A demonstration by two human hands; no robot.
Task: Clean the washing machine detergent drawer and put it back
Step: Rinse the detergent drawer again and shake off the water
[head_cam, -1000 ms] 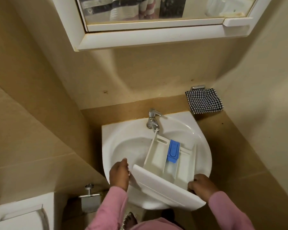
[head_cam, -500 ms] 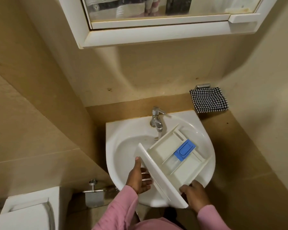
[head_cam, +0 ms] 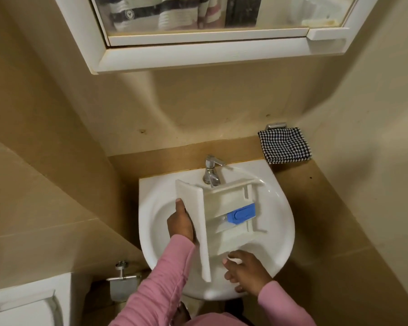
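The detergent drawer [head_cam: 226,203] lies across the sink [head_cam: 284,222] below the tap [head_cam: 211,171], its front panel [head_cam: 198,222] turned to the left. The left hand [head_cam: 180,223] rests against the outer face of this panel, with one digit straight along it. The remaining fingers are hidden behind the panel, so the grip cannot be determined. The right hand [head_cam: 244,272] is loosely spread and holds nothing, its fingertips just beside the drawer's near side wall. Contact there is unclear. A blue insert [head_cam: 242,213] covers one compartment. Running water cannot be made out.
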